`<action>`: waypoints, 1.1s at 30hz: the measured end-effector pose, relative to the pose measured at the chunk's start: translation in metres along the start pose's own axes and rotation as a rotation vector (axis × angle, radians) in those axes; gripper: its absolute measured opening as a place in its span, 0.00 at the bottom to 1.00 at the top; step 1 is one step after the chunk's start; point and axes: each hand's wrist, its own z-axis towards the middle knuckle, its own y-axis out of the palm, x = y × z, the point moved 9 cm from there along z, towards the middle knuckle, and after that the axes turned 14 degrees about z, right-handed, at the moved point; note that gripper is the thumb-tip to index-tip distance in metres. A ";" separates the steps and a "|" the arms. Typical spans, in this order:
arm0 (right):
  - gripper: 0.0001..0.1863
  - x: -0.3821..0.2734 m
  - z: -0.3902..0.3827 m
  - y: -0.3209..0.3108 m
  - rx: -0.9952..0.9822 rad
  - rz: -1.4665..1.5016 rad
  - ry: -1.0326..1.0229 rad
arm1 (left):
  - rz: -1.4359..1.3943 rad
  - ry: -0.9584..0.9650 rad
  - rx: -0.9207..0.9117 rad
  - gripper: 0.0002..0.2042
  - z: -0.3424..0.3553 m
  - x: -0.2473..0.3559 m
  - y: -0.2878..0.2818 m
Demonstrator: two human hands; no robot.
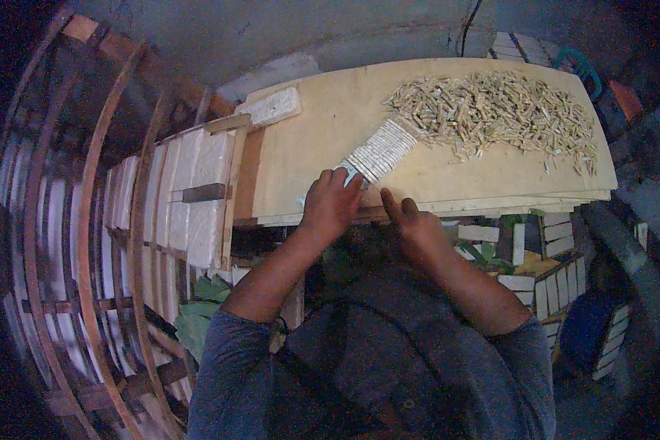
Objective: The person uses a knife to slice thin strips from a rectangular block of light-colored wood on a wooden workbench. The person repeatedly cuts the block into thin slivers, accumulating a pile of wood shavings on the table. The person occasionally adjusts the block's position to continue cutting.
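A white slotted block, ribbed with many narrow rows, lies at a slant on the pale wooden board. My left hand is closed over its near left end, where a pale bluish strip shows under the fingers. Close to the block's near right corner is my right hand, its index finger stretched toward the block and the other fingers curled in. A thin line seems to run from that fingertip to the block; what the hand holds is too small to make out. The block's far end touches a pile of small beige elongated pieces.
The layered wooden board has a white foam-like slab at its far left. Wooden slatted racks stand left. White blocks and green leaves lie below at right. More leaves are at lower left.
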 end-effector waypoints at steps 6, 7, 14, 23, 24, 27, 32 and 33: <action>0.40 0.028 0.031 0.021 -0.090 0.063 0.135 | 0.063 -0.011 -0.055 0.17 0.003 0.002 0.007; 0.40 0.030 0.030 0.025 -0.124 0.065 0.172 | 0.044 -0.018 -0.004 0.16 0.001 0.001 0.004; 0.44 0.026 -0.005 0.011 -0.069 0.028 0.180 | -0.049 -0.018 0.015 0.15 -0.002 -0.004 -0.007; 0.45 0.007 -0.003 0.011 0.006 -0.045 -0.005 | -0.014 -0.036 -0.027 0.15 -0.003 -0.001 0.001; 0.45 0.009 0.002 0.014 0.001 -0.056 0.005 | -0.029 -0.034 0.005 0.14 -0.004 -0.001 0.001; 0.44 0.021 0.030 0.024 -0.051 0.024 0.060 | 0.012 -0.009 0.029 0.15 -0.003 0.002 0.000; 0.44 0.023 0.031 0.031 -0.150 0.067 0.150 | 0.021 -0.048 -0.044 0.15 -0.005 -0.001 0.003; 0.44 0.028 0.018 0.031 -0.137 0.076 0.149 | -0.002 -0.060 -0.045 0.16 -0.005 -0.002 0.002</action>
